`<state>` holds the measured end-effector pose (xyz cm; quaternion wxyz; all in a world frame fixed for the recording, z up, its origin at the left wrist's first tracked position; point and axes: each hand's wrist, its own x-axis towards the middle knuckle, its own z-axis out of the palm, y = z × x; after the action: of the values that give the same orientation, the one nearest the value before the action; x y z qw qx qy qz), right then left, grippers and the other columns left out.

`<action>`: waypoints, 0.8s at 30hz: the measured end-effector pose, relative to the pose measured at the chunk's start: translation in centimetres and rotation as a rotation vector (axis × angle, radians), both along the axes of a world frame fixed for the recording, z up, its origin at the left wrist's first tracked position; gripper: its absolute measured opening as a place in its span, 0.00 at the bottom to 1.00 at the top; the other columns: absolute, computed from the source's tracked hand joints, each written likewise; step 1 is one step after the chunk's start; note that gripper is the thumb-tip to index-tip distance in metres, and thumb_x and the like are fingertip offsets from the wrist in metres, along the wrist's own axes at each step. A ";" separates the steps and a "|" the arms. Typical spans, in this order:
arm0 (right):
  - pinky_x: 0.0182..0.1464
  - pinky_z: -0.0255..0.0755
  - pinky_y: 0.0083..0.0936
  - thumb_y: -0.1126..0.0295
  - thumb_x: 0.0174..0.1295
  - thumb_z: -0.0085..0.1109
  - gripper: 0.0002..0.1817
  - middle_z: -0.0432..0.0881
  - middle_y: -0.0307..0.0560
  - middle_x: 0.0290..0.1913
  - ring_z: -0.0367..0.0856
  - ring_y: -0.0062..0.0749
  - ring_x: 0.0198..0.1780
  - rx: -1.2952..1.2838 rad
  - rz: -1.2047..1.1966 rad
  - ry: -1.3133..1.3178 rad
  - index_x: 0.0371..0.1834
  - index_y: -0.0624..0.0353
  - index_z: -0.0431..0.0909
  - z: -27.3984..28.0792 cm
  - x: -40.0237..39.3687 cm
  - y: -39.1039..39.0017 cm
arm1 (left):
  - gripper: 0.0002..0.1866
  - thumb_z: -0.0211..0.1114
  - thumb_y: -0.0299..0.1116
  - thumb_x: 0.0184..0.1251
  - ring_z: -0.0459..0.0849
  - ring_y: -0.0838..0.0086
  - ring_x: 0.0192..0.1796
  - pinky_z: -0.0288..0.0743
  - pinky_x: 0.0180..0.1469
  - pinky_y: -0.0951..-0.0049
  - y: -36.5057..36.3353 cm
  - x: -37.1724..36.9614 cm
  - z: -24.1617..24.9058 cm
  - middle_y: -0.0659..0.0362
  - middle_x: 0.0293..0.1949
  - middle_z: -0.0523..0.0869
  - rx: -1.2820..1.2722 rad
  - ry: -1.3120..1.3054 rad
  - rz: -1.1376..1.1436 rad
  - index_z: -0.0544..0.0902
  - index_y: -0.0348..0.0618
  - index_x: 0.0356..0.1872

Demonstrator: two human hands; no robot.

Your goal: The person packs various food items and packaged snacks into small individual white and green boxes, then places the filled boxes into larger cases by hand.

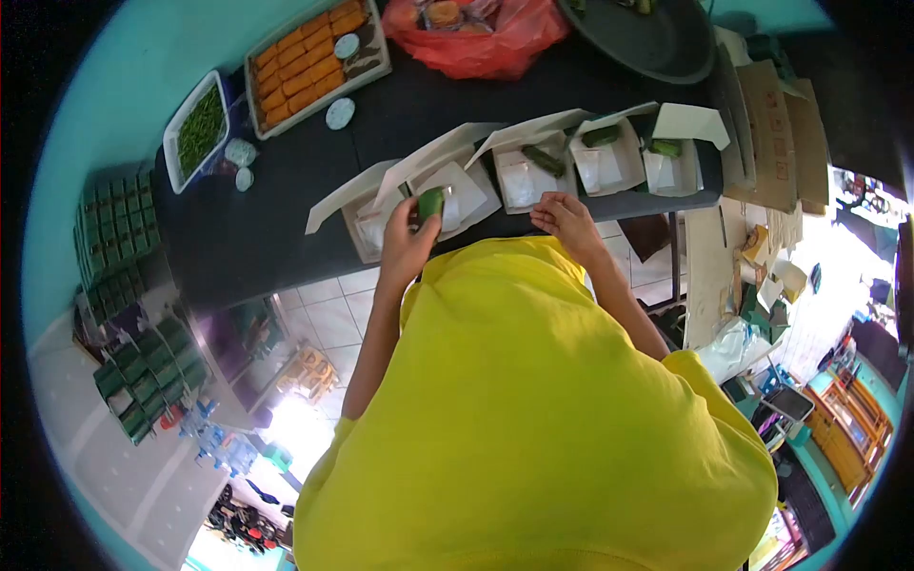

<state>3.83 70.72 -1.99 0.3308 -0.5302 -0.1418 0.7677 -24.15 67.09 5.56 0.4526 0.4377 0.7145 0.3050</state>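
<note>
My left hand (pixel 407 236) is closed around a green leaf-wrapped roll (pixel 431 204), over the left part of a row of white cardboard boxes. Beneath it, an open box (pixel 473 199) has a small white packet inside. My right hand (pixel 569 226) hovers by the front edge of a neighbouring box (pixel 517 203), its fingers loosely curled and slightly apart, with nothing visible in them. That box contains a white packet and a green roll (pixel 543 160). Farther right, more green rolls (pixel 601 136) lie in open boxes. The leftmost box (pixel 367 246) is partly hidden by my left hand.
On the black table (pixel 276 214), a tray of orange-brown rolls (pixel 309 62) stands near a white tub of chopped greens (pixel 200 133). A red plastic bag (pixel 486 48) and a dark round basin (pixel 652 43) sit at the back. Cardboard (pixel 766 133) stands at right.
</note>
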 end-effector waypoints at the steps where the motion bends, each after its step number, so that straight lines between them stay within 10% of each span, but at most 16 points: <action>1: 0.52 0.79 0.27 0.70 0.69 0.54 0.13 0.77 0.48 0.43 0.80 0.31 0.44 0.013 0.043 -0.021 0.51 0.66 0.69 0.3 -0.6 -0.1 | 0.23 0.64 0.35 0.60 0.81 0.63 0.46 0.73 0.50 0.67 0.4 -0.1 -1.2 0.49 0.45 0.82 -0.004 0.003 0.013 0.76 0.31 0.53; 6: 0.50 0.78 0.24 0.69 0.69 0.55 0.12 0.78 0.45 0.40 0.80 0.27 0.42 0.046 0.136 -0.125 0.50 0.65 0.71 1.2 -2.2 -1.3 | 0.22 0.65 0.34 0.58 0.78 0.54 0.51 0.72 0.53 0.57 3.9 0.3 -6.5 0.48 0.47 0.79 0.292 0.641 -0.424 0.77 0.38 0.54; 15: 0.48 0.76 0.23 0.69 0.67 0.56 0.14 0.80 0.47 0.41 0.80 0.28 0.42 0.181 0.092 -0.412 0.49 0.67 0.74 2.4 -0.7 -3.5 | 0.19 0.62 0.30 0.59 0.76 0.58 0.55 0.70 0.57 0.57 5.3 2.2 -10.8 0.53 0.50 0.78 0.411 0.811 -0.460 0.78 0.42 0.53; 20: 0.53 0.75 0.36 0.74 0.61 0.53 0.11 0.82 0.62 0.42 0.82 0.48 0.46 0.913 0.473 -1.059 0.41 0.69 0.79 1.2 -1.4 0.8 | 0.16 0.62 0.30 0.60 0.76 0.56 0.54 0.69 0.57 0.57 3.7 1.9 -9.3 0.52 0.49 0.79 0.470 0.661 -0.395 0.79 0.41 0.51; 24: 0.58 0.72 0.40 0.75 0.59 0.49 0.12 0.78 0.67 0.50 0.77 0.56 0.55 0.462 1.110 -1.199 0.43 0.69 0.79 -1.6 -1.7 4.1 | 0.14 0.62 0.30 0.61 0.76 0.55 0.53 0.68 0.56 0.56 3.0 2.2 -7.9 0.51 0.47 0.80 0.392 0.620 -0.364 0.80 0.40 0.47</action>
<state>2.18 74.79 -3.59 -0.1251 -0.6200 -0.6859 0.3599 -21.93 70.08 -2.33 0.1703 0.7061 0.6564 0.2038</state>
